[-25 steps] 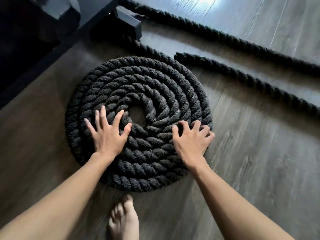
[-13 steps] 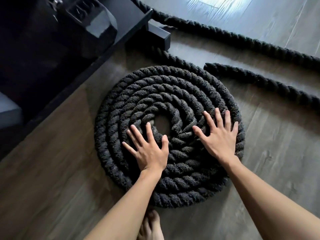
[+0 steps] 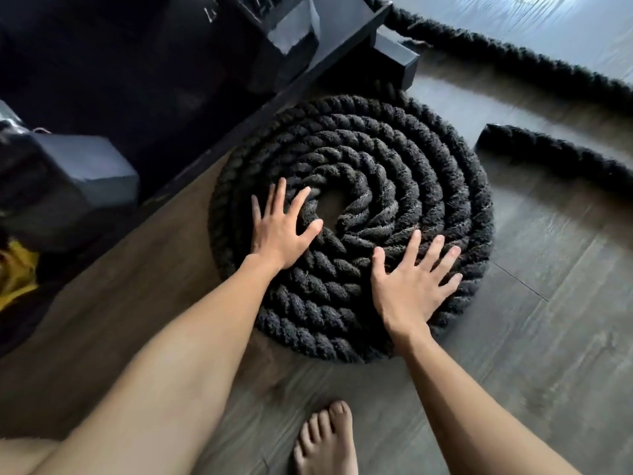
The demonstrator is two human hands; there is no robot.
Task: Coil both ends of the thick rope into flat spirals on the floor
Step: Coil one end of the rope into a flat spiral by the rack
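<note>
Black thick twisted rope (image 3: pixel 394 138) lies wound as a flat spiral on the grey wood-plank floor (image 3: pixel 548 354). Left hand (image 3: pixel 279 231) presses flat beside the spiral's centre hole, right hand (image 3: pixel 411 286) on its near-right rings, fingers spread (nothing gripped). Best pressed evenly, so no ring rides up; another blunt rope end (image 3: pixel 534 150) lies just right of the spiral.

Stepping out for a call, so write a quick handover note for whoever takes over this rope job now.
Left hand: open, flat on the spiral's inner turns beside its centre hole.
Right hand: open, flat on the near right turns.
Done: one rope end lies as a flat spiral on the floor beside the black frame.
Left: the other rope end lies straight, uncoiled, right of the spiral; coil it too.
</note>
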